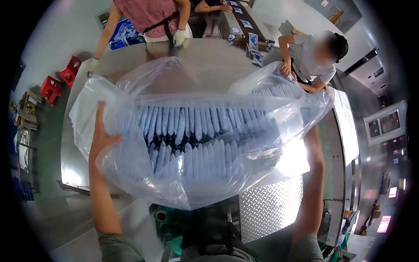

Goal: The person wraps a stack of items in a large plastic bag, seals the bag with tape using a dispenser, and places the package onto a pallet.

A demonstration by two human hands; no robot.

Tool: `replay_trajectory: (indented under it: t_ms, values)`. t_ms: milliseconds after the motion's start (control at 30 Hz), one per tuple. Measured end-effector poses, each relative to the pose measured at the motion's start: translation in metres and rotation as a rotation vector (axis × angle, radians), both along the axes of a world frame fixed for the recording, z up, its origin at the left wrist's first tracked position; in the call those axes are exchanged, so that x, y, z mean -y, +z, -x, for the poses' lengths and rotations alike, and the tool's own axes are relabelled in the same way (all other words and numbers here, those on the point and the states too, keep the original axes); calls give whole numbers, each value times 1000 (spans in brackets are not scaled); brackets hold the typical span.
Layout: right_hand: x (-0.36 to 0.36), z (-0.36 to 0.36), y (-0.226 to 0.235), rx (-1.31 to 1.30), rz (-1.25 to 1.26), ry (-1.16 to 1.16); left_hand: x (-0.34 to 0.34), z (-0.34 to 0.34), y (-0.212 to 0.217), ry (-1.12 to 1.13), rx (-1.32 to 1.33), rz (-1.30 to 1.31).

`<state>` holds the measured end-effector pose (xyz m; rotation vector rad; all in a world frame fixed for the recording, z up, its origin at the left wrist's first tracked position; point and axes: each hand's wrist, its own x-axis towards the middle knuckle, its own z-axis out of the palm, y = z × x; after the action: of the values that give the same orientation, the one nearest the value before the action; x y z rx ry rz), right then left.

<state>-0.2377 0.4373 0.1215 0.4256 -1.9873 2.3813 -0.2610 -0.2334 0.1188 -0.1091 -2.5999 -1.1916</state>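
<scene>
Steel fills most of this workroom: a long stainless table [131, 61] runs away from the person wearing the camera, with a diamond-plate panel [270, 209] below its near end. Over that near end a big clear plastic bag [192, 144] is held up off the table, stuffed with rows of pale blue packets [196, 126] standing on edge. The left hand [102, 137] lies spread against the bag's left side, fingers open and pressing the film. The right hand [312, 135] is behind the bag's right edge, so I cannot tell how it grips. Two co-workers stand at the table, one at the far end in white gloves [179, 37], one at the right. Red stools [61, 81] sit left.
</scene>
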Motion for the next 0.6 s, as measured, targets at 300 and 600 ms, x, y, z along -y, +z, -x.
replay_trajectory:
  t_ms: [300, 600]
  values:
    - [92, 54, -23, 204, -10, -426, -6, 7, -46, 53, -106, -198]
    - [55, -129, 0, 451, 510, -804, -14, -186, -26, 248, -3, 274]
